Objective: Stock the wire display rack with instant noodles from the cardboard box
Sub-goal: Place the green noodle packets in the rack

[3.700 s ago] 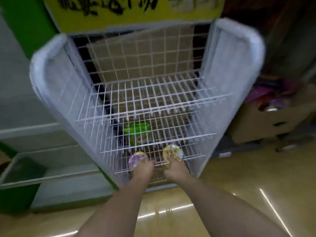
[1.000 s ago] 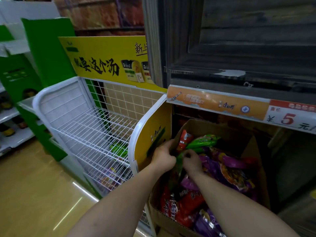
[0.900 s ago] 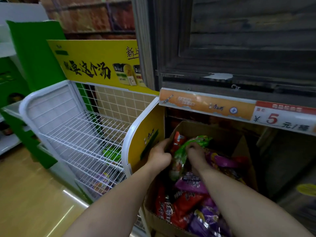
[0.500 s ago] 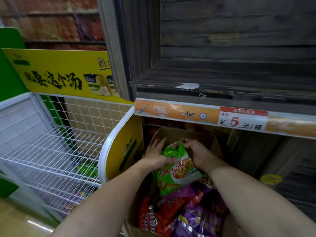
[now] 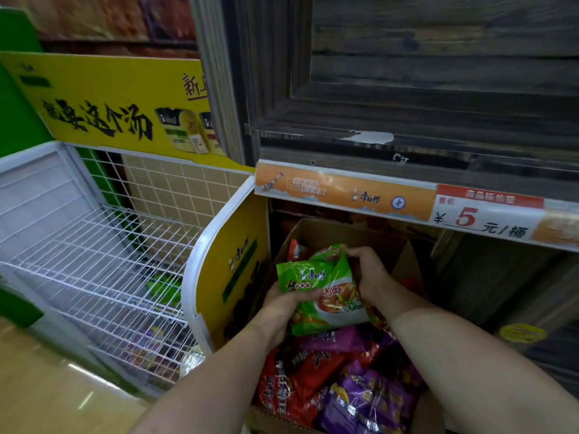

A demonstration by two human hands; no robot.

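Nearby, a white wire display rack (image 5: 94, 261) stands just left of an open brown cardboard box (image 5: 344, 233) heaped with red and purple noodle packets (image 5: 316, 368). Over the box's far end, both hands hold a green instant-noodle packet (image 5: 326, 296): the left hand (image 5: 282, 308) curls round its left edge, and the right hand (image 5: 369, 274) grips its upper right corner.
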